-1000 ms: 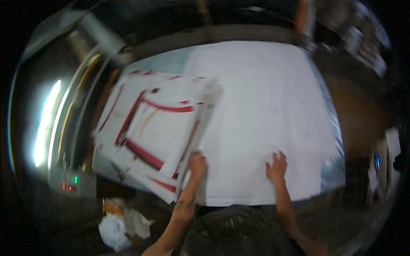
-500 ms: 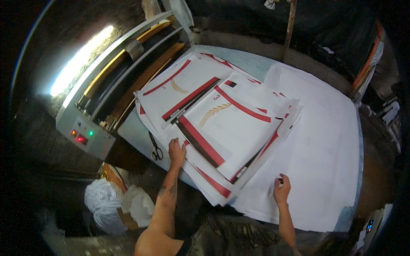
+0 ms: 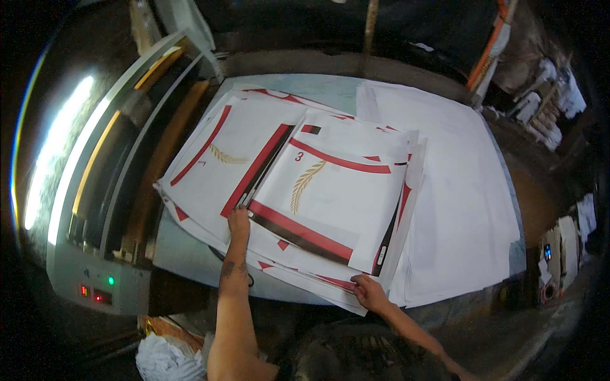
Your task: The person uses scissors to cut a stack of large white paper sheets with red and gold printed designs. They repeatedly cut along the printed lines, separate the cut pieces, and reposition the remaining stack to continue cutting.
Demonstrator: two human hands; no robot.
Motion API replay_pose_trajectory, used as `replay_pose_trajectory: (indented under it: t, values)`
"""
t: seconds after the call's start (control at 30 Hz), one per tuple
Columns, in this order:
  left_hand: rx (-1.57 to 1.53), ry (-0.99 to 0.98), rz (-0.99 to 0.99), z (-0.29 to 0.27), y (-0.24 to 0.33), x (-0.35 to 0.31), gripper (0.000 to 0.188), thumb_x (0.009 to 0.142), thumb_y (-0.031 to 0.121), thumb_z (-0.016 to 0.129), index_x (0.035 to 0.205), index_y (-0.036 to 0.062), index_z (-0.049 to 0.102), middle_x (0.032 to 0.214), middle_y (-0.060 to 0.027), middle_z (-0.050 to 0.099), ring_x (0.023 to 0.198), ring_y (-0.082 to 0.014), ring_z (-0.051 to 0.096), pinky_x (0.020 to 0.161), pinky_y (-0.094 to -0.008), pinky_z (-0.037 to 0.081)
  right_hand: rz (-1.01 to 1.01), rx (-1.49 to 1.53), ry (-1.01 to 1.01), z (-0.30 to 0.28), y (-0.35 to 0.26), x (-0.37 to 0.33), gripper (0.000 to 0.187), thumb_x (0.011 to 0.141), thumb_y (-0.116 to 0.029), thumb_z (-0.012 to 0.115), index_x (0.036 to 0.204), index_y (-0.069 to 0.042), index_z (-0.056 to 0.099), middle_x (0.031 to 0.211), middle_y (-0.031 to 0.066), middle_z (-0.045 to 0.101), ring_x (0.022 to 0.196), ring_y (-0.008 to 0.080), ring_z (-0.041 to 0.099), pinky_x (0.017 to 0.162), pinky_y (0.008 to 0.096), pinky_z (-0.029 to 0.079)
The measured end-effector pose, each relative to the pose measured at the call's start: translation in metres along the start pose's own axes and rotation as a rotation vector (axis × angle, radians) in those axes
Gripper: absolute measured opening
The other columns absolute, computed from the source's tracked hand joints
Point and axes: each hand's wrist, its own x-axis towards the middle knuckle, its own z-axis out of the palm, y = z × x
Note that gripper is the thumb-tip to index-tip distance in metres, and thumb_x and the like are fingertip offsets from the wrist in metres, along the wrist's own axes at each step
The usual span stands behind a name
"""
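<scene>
On the table lies a stack of white sheets with red, black and gold print. Its top printed sheet [image 3: 343,203] bears a gold leaf shape. My left hand [image 3: 239,222] is at that sheet's lower left corner, fingers closed on the edge. By the lower right corner, my right hand [image 3: 370,294] pinches the sheet's edge between thumb and fingers. Left of it is another printed sheet [image 3: 216,140], partly covered by the top one. Scissors [image 3: 250,280] show only by part of a handle loop behind my left forearm.
A large pile of plain white sheets [image 3: 454,197] covers the table's right side. To the left stands a roller machine [image 3: 98,289] with lit indicators. A bundle of white cloth [image 3: 166,360] sits below it. The pale blue table [image 3: 184,254] has a curved-looking front edge.
My right hand has moved left from over the plain sheets to the top printed sheet's corner. My left hand has moved up to its lower left corner. The view has shifted right.
</scene>
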Motion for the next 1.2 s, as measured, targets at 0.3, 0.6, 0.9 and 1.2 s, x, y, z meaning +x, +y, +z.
replay_pose_trajectory:
  t: [0.3,0.6,0.9,1.2]
  values:
    - [-1.202,-0.156,0.39,-0.137,0.096,0.079,0.049,0.075,0.005,0.068,0.121,0.0015,0.052,0.094,-0.0153,0.067,0.089,-0.0278,0.065,0.08,-0.039,0.051,0.275,0.541,-0.212,0.048,0.016,0.035,0.048,0.097,-0.039,0.052,0.125,0.0,0.052,0.119,0.0158,0.059,0.101,0.02,0.06,0.088,0.0328,0.049]
    - [-1.127,-0.11,0.65,-0.282,0.301,0.032,0.056,0.085,0.011,0.06,0.136,0.0027,0.039,0.106,-0.0135,0.058,0.088,-0.0176,0.059,0.072,-0.0292,0.052,0.616,1.928,-0.624,0.051,0.026,0.07,0.118,0.062,-0.094,0.039,0.15,-0.032,-0.008,0.155,0.0215,0.011,0.135,0.0515,0.023,0.1,0.0723,0.022]
    - [-0.838,0.265,1.089,-0.427,0.498,-0.04,0.047,0.094,0.025,0.044,0.135,0.001,0.044,0.126,-0.0164,0.05,0.104,-0.0188,0.058,0.081,-0.0317,0.052,0.603,2.301,-0.275,-0.131,0.064,0.007,0.104,0.073,-0.083,0.045,0.151,-0.025,0.008,0.154,0.0186,0.013,0.13,0.0474,0.03,0.1,0.0597,0.034]
    - [-0.81,0.564,1.075,-0.501,0.553,-0.087,0.054,0.101,0.04,0.033,0.141,0.0055,0.04,0.141,-0.0168,0.045,0.119,-0.0305,0.053,0.089,-0.0412,0.053,0.03,2.168,0.212,-0.318,0.193,-0.047,0.061,0.088,-0.05,0.051,0.135,-0.012,0.041,0.126,0.0137,0.051,0.108,0.0241,0.056,0.087,0.0362,0.05]
